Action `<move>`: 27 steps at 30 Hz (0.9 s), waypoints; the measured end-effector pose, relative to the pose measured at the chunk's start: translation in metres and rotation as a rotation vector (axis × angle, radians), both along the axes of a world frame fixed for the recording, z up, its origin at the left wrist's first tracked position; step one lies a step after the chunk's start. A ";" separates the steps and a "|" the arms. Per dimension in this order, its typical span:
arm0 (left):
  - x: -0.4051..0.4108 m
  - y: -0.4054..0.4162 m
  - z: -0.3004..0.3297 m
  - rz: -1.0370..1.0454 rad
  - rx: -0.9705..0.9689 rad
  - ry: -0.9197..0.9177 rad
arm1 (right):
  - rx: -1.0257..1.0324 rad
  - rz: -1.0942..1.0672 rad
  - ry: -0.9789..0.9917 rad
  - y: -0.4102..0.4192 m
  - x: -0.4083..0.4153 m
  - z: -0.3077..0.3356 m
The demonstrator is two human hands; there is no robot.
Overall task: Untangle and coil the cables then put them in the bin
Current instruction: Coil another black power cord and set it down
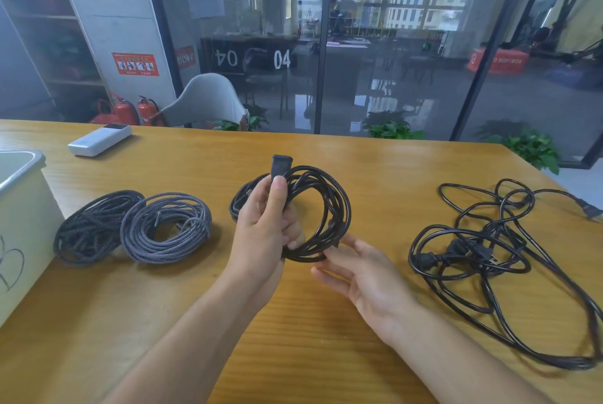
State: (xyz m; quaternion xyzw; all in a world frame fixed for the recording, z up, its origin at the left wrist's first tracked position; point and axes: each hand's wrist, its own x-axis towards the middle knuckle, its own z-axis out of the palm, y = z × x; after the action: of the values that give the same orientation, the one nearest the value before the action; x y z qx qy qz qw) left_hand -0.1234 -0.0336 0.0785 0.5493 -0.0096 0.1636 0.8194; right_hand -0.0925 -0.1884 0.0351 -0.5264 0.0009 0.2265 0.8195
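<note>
A coiled black cable (321, 207) is held up over the middle of the wooden tabletop (375, 158) by the left hand (266, 224), whose fingers are curled round one side of the coil, with the thumb pressed along a black connector end (281, 162) that stands up above the loops. The right hand (362, 273) is held palm up beneath the coil with its fingers straight and relaxed — the fingertips (329, 253) touch the lowest loops, and nothing is gripped by it.

Two coiled braided cables are laid side by side on the tabletop to the left: a darker one (86, 227) nearer the bin and a greyer one (166, 227) touching it on the right. The white bin (19, 207) is seen at the left edge, just beside the darker coil; its inside cannot be seen.

On the right of the tabletop a tangle of thin black power cables (483, 247) is spread out loosely, well apart from the hands, with plugs (430, 260) lying among the loops and another plug (589, 209) near the right edge.

A white power bank (99, 140) is lying at the far left of the tabletop — behind the bin.
</note>
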 end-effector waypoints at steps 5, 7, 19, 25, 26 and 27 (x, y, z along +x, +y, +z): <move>-0.003 -0.008 0.000 -0.093 -0.011 0.031 | -0.121 -0.024 -0.049 -0.005 0.005 -0.005; -0.005 -0.013 0.002 -0.139 -0.005 0.036 | -0.122 -0.023 -0.028 -0.005 0.005 -0.005; -0.004 -0.006 -0.002 -0.031 0.072 0.051 | -0.162 0.228 -0.365 -0.021 0.014 0.001; 0.001 -0.003 -0.012 0.093 0.150 0.067 | 0.168 0.446 -0.278 -0.032 0.016 0.008; 0.002 -0.004 -0.014 0.112 0.171 0.076 | 0.148 0.459 -0.324 -0.030 0.013 0.009; 0.003 -0.005 -0.016 0.126 0.187 0.086 | 0.081 0.438 -0.392 -0.028 0.010 0.007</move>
State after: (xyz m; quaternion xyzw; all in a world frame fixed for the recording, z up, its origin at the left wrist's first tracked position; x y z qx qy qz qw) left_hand -0.1203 -0.0383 0.0627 0.6293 0.0450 0.1895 0.7523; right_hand -0.0821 -0.2161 0.0426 -0.5146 -0.2801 0.2918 0.7561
